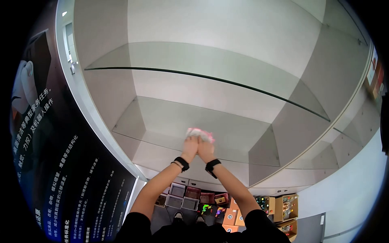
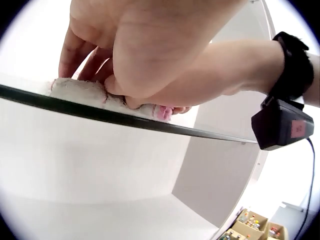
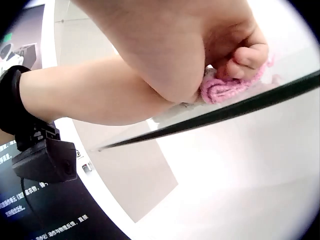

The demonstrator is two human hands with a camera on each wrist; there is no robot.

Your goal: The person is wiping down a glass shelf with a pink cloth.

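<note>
A white and pink cloth [image 1: 200, 133] lies bunched on the lower glass shelf [image 1: 162, 117] of a pale cabinet. My left hand [image 1: 189, 148] and right hand [image 1: 206, 150] are side by side on it, both arms stretched forward. In the left wrist view, the left hand [image 2: 135, 50] has its fingers bent down over the white part of the cloth [image 2: 80, 92], close to the shelf's dark front edge [image 2: 65, 106]. The right hand [image 3: 220, 45] grips the pink end of the cloth [image 3: 225, 90] with curled fingers, as the right wrist view shows.
Another glass shelf [image 1: 210, 69] spans the cabinet higher up, its front edge above the hands. A dark printed panel [image 1: 73, 162] stands at the left. Below, bins [image 1: 177, 189] and cardboard boxes of small items [image 1: 288, 206] sit on the floor near the feet.
</note>
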